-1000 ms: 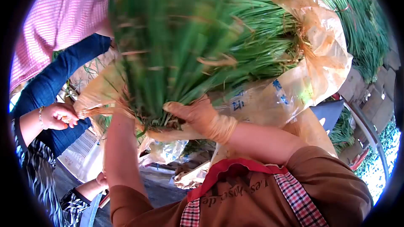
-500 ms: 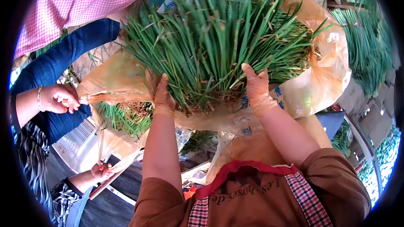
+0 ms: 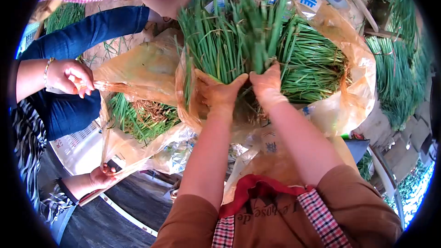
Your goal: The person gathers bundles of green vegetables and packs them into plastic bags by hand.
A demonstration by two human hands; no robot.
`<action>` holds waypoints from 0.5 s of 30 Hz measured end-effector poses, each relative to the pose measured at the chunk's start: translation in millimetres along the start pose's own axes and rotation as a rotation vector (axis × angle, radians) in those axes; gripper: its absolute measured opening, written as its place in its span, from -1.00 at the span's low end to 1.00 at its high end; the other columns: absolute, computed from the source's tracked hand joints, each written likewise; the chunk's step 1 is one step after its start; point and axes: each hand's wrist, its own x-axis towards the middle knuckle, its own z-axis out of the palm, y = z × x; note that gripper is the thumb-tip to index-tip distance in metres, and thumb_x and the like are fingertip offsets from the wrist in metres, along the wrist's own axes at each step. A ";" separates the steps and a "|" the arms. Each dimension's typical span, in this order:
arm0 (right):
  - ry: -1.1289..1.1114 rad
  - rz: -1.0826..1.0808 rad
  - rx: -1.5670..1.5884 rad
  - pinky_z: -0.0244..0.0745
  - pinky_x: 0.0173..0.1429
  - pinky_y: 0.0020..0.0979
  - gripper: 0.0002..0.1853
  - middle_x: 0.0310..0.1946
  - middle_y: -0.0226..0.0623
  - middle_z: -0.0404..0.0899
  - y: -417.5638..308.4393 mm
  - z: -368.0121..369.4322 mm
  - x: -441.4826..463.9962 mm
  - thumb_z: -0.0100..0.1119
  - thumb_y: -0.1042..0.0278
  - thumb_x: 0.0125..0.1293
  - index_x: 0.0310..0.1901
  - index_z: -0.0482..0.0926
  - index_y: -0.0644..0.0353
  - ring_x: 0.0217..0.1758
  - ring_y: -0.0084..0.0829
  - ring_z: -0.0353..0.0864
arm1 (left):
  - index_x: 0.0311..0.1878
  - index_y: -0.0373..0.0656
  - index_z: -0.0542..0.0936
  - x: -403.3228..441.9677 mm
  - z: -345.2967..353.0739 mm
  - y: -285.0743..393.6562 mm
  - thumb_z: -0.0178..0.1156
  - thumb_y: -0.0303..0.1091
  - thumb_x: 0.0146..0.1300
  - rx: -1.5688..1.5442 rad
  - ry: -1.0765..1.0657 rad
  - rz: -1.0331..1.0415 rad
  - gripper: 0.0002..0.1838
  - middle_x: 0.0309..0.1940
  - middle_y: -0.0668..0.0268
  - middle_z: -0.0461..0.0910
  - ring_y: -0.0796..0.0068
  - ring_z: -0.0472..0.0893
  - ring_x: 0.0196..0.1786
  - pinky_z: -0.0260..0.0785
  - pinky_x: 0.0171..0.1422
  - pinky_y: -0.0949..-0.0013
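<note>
My left hand (image 3: 218,93), in a thin translucent glove, cups the lower part of a bunch of garlic chives (image 3: 212,53), with thumb and fingers spread across its base. Close beside it, my gloved right hand (image 3: 267,82) is closed around a smaller clump of garlic chives (image 3: 258,32), whose leaves are blurred by motion. The leaves in both hands point away from me. More garlic chives (image 3: 310,59) lie sideways to the right, root ends outward. All this sits in an orange-tinted plastic bag (image 3: 358,96) with blue printing.
At left, another person's hand (image 3: 71,77) pulls the bag's edge, and that person's lower hand (image 3: 103,177) holds a strip of plastic. Chives (image 3: 142,117) also lie below the bag's left fold, near a white crate (image 3: 73,147). Bundles of chives (image 3: 390,82) lie at far right.
My hands have come closer together. My left hand moved right, and my right hand now grips a smaller clump. The chives on the right now lie exposed, and the view has shifted.
</note>
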 end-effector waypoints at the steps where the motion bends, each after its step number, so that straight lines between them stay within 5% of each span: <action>1: -0.137 0.015 0.274 0.41 0.14 -0.38 -0.28 0.05 -0.03 0.44 12.3 -16.5 0.4 0.30 0.45 -0.03 0.21 0.22 0.38 0.06 -0.20 0.48 | 0.41 -0.37 -0.15 7.1 -3.7 -6.3 0.49 0.07 -0.31 -0.091 -0.046 -0.032 0.35 0.34 -0.17 0.08 -0.01 0.09 0.41 -0.11 0.47 0.07; 2: -0.276 0.026 0.550 0.43 0.11 -0.38 -0.32 -0.01 -0.10 0.50 23.0 -32.7 2.0 0.24 0.54 0.00 0.21 0.23 0.37 0.02 -0.26 0.52 | 0.41 -0.36 -0.11 14.6 -7.7 -17.1 0.49 0.05 -0.30 -0.186 -0.084 -0.060 0.32 0.32 -0.16 0.14 -0.01 0.13 0.40 -0.09 0.46 0.04; 3: -0.433 0.061 0.957 0.42 0.10 -0.33 -0.38 -0.10 -0.20 0.57 29.9 -48.0 3.0 0.23 0.59 0.01 0.18 0.30 0.35 -0.04 -0.41 0.54 | 0.37 -0.32 0.06 21.0 -8.2 -35.1 0.43 -0.10 -0.13 -0.327 -0.135 -0.091 0.06 0.17 -0.09 0.37 0.03 0.41 0.21 0.20 0.33 0.06; 6: -0.628 0.418 0.758 0.46 0.04 -0.32 -0.79 -0.26 -0.31 0.62 63.7 -49.4 12.0 0.20 0.46 0.11 -0.19 0.57 0.28 -0.11 -0.44 0.57 | 0.31 -0.32 0.17 24.4 -28.0 -72.0 0.34 -0.30 -0.01 -1.206 -0.520 -0.236 -0.17 0.01 0.03 0.52 0.15 0.58 -0.04 0.43 0.10 0.20; 7: -0.698 0.437 0.855 0.48 0.01 -0.32 -0.81 -0.28 -0.32 0.62 70.7 -41.9 12.6 0.18 0.44 0.11 -0.21 0.58 0.27 -0.14 -0.42 0.58 | 0.21 -0.15 0.33 21.3 -37.8 -77.1 0.21 -0.40 0.09 -1.218 -0.570 -0.316 -0.43 -0.08 0.21 0.56 0.35 0.60 -0.08 0.53 -0.05 0.34; 12: -0.933 0.692 0.961 0.53 -0.16 -0.29 -0.85 -0.37 -0.36 0.61 46.7 -53.7 1.0 0.05 0.44 0.09 -0.32 0.59 0.19 -0.35 -0.39 0.58 | 0.22 -0.20 0.35 4.7 -57.3 -80.0 0.15 -0.23 0.17 -1.319 -0.763 -0.368 -0.45 -0.08 0.22 0.58 0.33 0.61 -0.12 0.53 -0.07 0.22; 13: -1.007 0.653 1.218 0.52 -0.30 -0.27 -0.86 -0.45 -0.34 0.58 64.3 -45.7 2.3 0.02 0.39 0.04 -0.40 0.57 0.16 -0.46 -0.36 0.53 | 0.22 -0.20 0.35 0.8 -60.6 -80.8 0.15 -0.22 0.17 -1.345 -0.785 -0.384 -0.45 -0.07 0.22 0.57 0.32 0.60 -0.11 0.52 -0.05 0.21; 15: -0.867 0.691 0.954 0.50 -0.38 -0.27 -0.85 -0.47 -0.35 0.57 75.5 -61.3 -11.8 0.02 0.33 0.01 -0.42 0.55 0.16 -0.51 -0.35 0.51 | 0.22 -0.19 0.35 -13.0 -64.4 -82.2 0.14 -0.21 0.18 -1.440 -0.793 -0.408 -0.46 -0.06 0.21 0.56 0.31 0.59 -0.09 0.50 -0.03 0.21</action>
